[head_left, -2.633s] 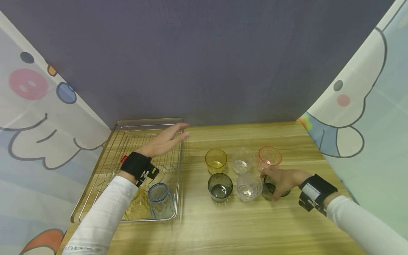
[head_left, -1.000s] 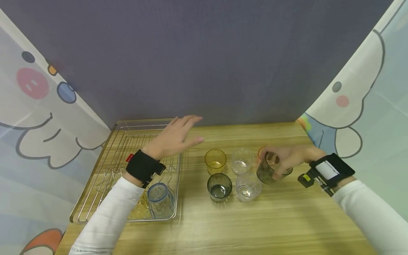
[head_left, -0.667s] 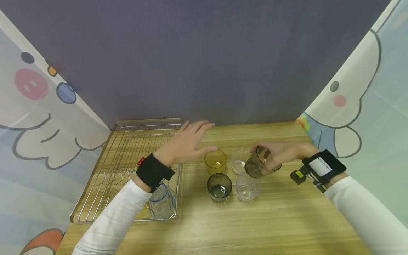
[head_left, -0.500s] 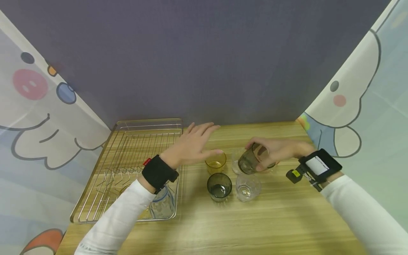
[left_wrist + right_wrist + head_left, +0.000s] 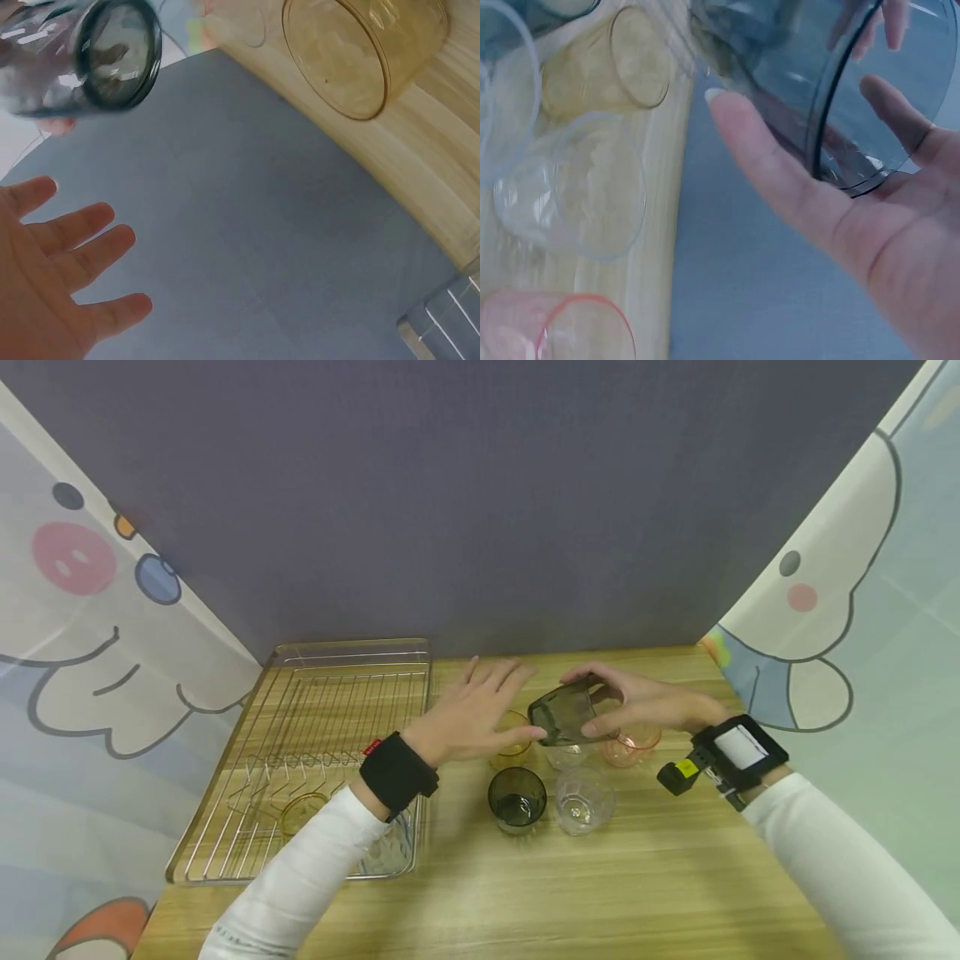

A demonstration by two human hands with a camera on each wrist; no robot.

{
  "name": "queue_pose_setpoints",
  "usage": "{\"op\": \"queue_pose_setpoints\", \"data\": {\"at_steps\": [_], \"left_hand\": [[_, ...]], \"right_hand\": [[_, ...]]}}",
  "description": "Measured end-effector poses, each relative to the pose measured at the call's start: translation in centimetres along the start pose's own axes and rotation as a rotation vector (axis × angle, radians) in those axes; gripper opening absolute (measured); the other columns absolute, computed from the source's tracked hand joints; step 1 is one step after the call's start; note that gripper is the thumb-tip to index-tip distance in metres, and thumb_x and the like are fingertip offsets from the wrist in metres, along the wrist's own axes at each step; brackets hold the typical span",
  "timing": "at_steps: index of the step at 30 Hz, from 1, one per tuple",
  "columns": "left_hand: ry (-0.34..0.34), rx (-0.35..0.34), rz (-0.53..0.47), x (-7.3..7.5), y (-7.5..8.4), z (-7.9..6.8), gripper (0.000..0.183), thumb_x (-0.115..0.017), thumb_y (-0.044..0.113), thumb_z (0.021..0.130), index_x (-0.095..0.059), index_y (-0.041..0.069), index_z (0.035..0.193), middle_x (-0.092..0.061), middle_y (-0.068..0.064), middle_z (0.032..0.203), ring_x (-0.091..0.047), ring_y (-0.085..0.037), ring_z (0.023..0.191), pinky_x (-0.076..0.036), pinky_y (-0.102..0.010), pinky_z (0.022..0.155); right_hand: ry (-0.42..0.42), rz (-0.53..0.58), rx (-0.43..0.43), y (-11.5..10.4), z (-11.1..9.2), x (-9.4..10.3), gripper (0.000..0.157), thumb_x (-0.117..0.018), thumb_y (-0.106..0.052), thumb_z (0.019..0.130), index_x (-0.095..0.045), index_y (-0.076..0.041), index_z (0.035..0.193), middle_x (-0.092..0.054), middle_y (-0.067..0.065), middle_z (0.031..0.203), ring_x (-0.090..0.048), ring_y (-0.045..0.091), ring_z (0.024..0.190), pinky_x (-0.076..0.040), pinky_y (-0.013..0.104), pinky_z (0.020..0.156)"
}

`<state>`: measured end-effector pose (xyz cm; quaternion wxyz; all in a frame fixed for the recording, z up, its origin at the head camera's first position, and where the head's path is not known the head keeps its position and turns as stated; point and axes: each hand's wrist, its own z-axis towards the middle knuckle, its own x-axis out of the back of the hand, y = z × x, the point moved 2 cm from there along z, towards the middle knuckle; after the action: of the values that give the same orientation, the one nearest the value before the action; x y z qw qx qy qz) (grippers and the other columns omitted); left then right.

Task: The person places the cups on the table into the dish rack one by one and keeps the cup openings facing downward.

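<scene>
My right hand (image 5: 637,697) grips a smoky grey glass (image 5: 564,714) near its mouth, held on its side above the other glasses. In the right wrist view the thumb lies along the glass wall, with fingers on the far side. The base of the glass points toward my left hand (image 5: 472,714), whose spread fingers hold nothing. A gap separates those fingers from the glass in the left wrist view. Below stand a second smoky glass (image 5: 517,802), a clear glass (image 5: 585,806), another clear glass (image 5: 570,187), a pink glass (image 5: 632,746) and a yellow glass (image 5: 337,52).
A wire rack (image 5: 330,693) occupies the left of the wooden table (image 5: 600,893). In it are a yellow glass (image 5: 302,814) and a glass (image 5: 388,852) partly covered by my left sleeve. A dark panel (image 5: 487,510) closes off the back; printed curtains flank both sides.
My right hand has lifted the smoky glass from the right end of the front row, carried it left and tipped it sideways. My left hand has moved right from over the rack toward it.
</scene>
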<state>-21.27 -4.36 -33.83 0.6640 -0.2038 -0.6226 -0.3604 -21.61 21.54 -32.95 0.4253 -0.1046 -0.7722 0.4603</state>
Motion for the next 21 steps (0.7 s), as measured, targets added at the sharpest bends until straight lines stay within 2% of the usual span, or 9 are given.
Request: {"op": "queue_pose_setpoints", "data": {"at_steps": [5, 12, 14, 17, 21], "left_hand": [[0.024, -0.016, 0.005, -0.7, 0.4, 0.5, 0.084, -0.046, 0.067, 0.094, -0.023, 0.016, 0.157, -0.033, -0.012, 0.159, -0.034, -0.032, 0.147, -0.017, -0.061, 0.121], [0.103, -0.052, 0.006, -1.9, 0.8, 0.8, 0.082, -0.050, 0.062, 0.095, -0.024, 0.013, 0.155, -0.044, -0.014, 0.152, -0.045, -0.032, 0.140, -0.031, -0.059, 0.117], [0.123, -0.054, -0.027, -2.0, 0.8, 0.8, 0.083, -0.051, 0.062, 0.095, -0.024, 0.012, 0.155, -0.046, -0.014, 0.150, -0.046, -0.031, 0.139, -0.033, -0.057, 0.116], [0.147, -0.059, -0.106, -2.2, 0.6, 0.9, 0.086, -0.040, 0.071, 0.094, -0.026, 0.011, 0.155, -0.048, -0.013, 0.150, -0.048, -0.029, 0.138, -0.036, -0.052, 0.116], [0.151, -0.023, -0.283, -2.2, 0.6, 1.0, 0.086, -0.047, 0.068, 0.093, -0.029, 0.009, 0.152, -0.051, -0.010, 0.144, -0.053, -0.024, 0.129, -0.044, -0.044, 0.110]], "right_hand": [[0.012, 0.097, 0.063, -0.2, 0.2, -0.3, 0.065, -0.069, -0.024, 0.091, -0.035, -0.019, 0.146, -0.041, 0.008, 0.148, -0.039, 0.031, 0.137, -0.038, 0.050, 0.109], [0.023, 0.198, 0.141, -0.6, 0.4, -1.1, 0.061, -0.062, -0.019, 0.096, -0.032, -0.019, 0.149, -0.035, 0.006, 0.153, -0.036, 0.034, 0.140, -0.040, 0.044, 0.109], [0.029, 0.211, 0.145, -0.7, 0.4, -1.2, 0.060, -0.061, -0.019, 0.097, -0.031, -0.020, 0.149, -0.035, 0.004, 0.153, -0.036, 0.031, 0.140, -0.039, 0.042, 0.110], [0.033, 0.236, 0.145, -0.8, 0.5, -1.3, 0.060, -0.061, -0.019, 0.097, -0.031, -0.020, 0.149, -0.034, 0.003, 0.152, -0.038, 0.029, 0.138, -0.041, 0.040, 0.108], [0.013, 0.319, 0.155, -0.7, 0.6, -1.5, 0.058, -0.056, -0.015, 0.099, -0.027, -0.017, 0.149, -0.033, 0.011, 0.149, -0.043, 0.032, 0.130, -0.048, 0.038, 0.102]]}}
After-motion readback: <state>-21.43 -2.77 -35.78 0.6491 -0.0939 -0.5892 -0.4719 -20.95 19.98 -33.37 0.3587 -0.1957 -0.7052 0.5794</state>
